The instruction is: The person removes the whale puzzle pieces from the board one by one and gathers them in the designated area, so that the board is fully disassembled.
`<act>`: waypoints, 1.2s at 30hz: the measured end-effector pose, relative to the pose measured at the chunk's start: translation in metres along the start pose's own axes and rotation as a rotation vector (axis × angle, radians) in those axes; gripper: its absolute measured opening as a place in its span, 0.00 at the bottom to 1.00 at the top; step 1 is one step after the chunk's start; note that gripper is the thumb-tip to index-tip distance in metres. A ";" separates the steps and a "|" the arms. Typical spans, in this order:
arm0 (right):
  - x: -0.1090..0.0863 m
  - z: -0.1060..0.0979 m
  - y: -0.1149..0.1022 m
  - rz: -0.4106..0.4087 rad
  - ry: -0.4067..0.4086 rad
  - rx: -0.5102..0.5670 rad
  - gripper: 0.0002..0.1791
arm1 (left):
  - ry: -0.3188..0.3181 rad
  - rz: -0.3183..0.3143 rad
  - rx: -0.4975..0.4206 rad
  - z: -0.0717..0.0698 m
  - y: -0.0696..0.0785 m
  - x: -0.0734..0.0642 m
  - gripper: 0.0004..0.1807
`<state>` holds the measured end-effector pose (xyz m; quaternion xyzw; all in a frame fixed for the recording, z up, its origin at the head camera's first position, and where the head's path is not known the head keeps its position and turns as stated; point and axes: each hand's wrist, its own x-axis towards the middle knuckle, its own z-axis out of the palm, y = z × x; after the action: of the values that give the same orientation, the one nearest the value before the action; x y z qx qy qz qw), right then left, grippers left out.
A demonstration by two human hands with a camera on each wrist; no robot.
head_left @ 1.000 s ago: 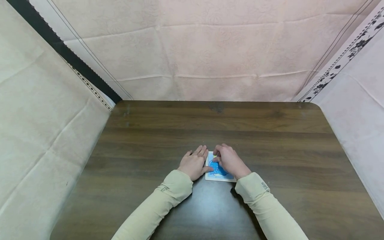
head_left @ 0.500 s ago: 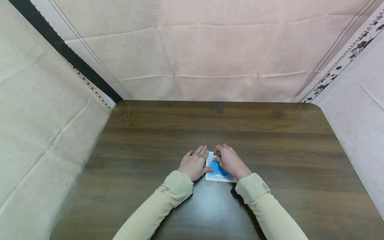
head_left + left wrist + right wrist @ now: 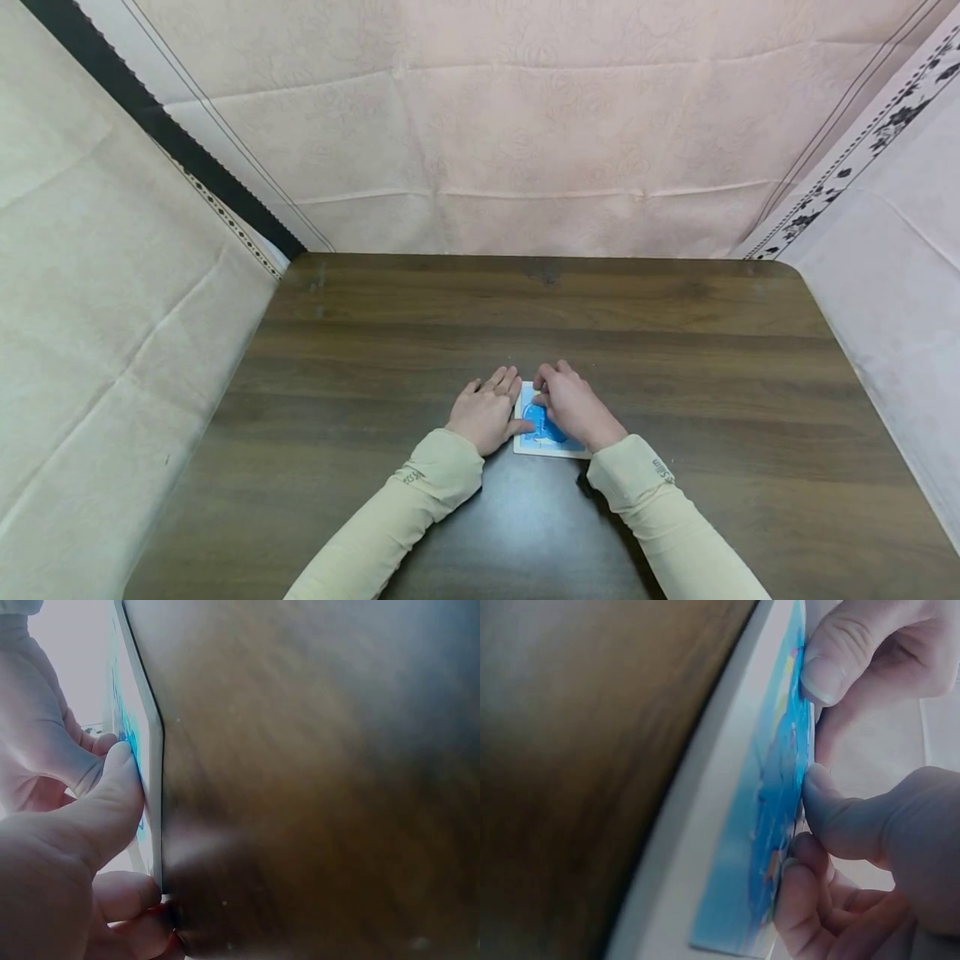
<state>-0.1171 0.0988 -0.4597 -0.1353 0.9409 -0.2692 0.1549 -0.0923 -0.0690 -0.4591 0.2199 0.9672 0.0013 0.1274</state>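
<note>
A small flat picture board (image 3: 547, 432), blue inside a white border, lies on the wooden table between both hands. My left hand (image 3: 482, 415) rests along its left side, fingers straight and together, with the thumb (image 3: 112, 799) pressing on the picture. Over the board's right part is my right hand (image 3: 579, 410), its fingers bent and thumb (image 3: 849, 821) close at the picture surface. The right hand covers much of the picture. Whether anything small sits between its thumb and fingers I cannot tell. In the right wrist view, the blue picture (image 3: 731, 874) shows a dark line along one border.
Wooden table (image 3: 420, 308) stretches around the hands to its rounded far corners. Behind it hangs a pale cloth (image 3: 525, 125), and more cloth covers the left side (image 3: 112, 292) and right side (image 3: 900, 275). Pale sleeves (image 3: 397, 517) cover both forearms.
</note>
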 end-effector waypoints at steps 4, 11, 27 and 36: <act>-0.001 0.002 0.000 0.007 0.002 -0.013 0.09 | 0.007 0.001 -0.002 0.001 0.001 -0.001 0.44; 0.000 0.004 0.000 0.017 0.017 -0.019 0.08 | 0.008 -0.004 -0.001 0.001 0.001 -0.001 0.44; 0.001 0.004 -0.001 -0.006 0.054 -0.026 0.03 | 0.021 -0.010 -0.006 -0.001 0.001 -0.002 0.44; 0.000 0.006 -0.002 0.004 0.059 -0.021 0.02 | 0.004 -0.006 -0.001 0.000 0.001 -0.004 0.44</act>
<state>-0.1141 0.0940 -0.4636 -0.1270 0.9480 -0.2629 0.1264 -0.0885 -0.0703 -0.4584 0.2168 0.9681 0.0019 0.1258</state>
